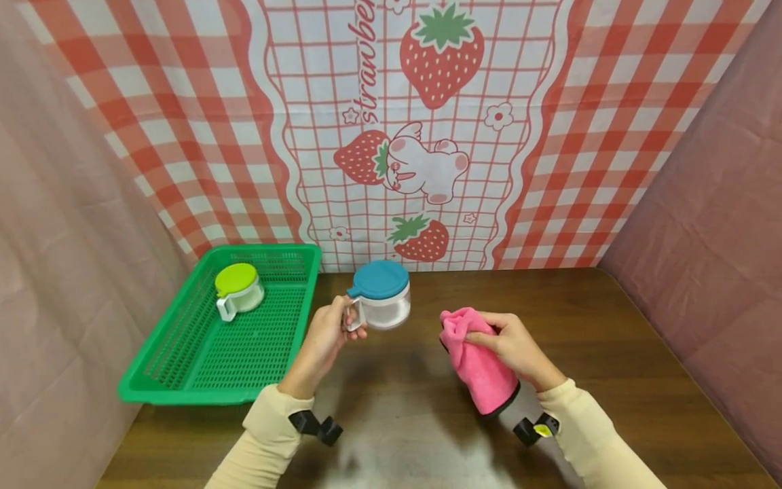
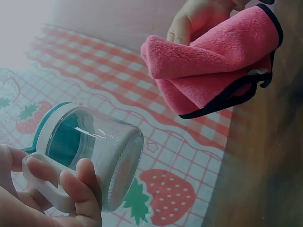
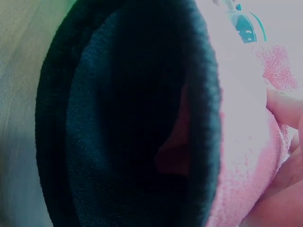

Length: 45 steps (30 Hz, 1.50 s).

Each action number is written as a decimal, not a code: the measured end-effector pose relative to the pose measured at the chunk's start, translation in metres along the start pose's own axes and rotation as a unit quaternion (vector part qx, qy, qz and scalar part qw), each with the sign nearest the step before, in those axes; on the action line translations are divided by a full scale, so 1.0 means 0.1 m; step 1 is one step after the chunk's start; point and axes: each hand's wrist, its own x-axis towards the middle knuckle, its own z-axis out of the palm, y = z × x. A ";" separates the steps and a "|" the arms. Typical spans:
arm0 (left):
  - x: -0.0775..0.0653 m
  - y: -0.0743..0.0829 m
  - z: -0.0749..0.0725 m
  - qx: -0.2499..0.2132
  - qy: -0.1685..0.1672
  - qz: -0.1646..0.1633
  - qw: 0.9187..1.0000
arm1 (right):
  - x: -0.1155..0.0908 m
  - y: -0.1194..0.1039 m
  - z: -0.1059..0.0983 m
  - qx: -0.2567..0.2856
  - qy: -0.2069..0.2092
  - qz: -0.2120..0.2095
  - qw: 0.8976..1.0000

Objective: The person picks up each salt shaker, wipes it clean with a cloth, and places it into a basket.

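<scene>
My left hand (image 1: pixel 332 333) grips the white handle of a clear glass jar (image 1: pixel 389 310) with a blue lid (image 1: pixel 381 279). In the left wrist view the jar (image 2: pixel 120 137) is tilted, its ribbed base facing right, and fingers curl through the handle. On the right, my right hand (image 1: pixel 512 343) pinches a folded pink cloth (image 1: pixel 482 373) with dark edging between thumb and fingers. The cloth hangs down above the table, to the right of the jar. Seen from the right wrist, the cloth's dark-edged fold (image 3: pixel 206 113) gapes open and fills most of the view.
At the left a green perforated basket (image 1: pixel 308 299) stands on the brown wooden table (image 1: pixel 586 326). Inside it, near the back, sits a similar jar (image 1: pixel 247 299) with a lime-green lid. A strawberry-patterned checked cloth (image 1: pixel 525 204) hangs behind, with pink curtains at both sides.
</scene>
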 end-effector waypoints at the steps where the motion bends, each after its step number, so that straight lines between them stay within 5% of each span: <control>1: 0.00 0.02 -0.01 -0.001 -0.002 0.002 1.000 | 0.00 0.00 -0.01 -0.003 0.000 0.002 1.000; 16: 0.04 0.22 -0.14 -0.007 0.012 0.017 1.000 | -0.02 -0.02 -0.06 -0.005 -0.004 0.003 1.000; 45: 0.17 0.33 -0.46 -0.025 0.048 0.028 0.998 | 0.03 -0.06 -0.18 -0.047 -0.003 0.003 0.999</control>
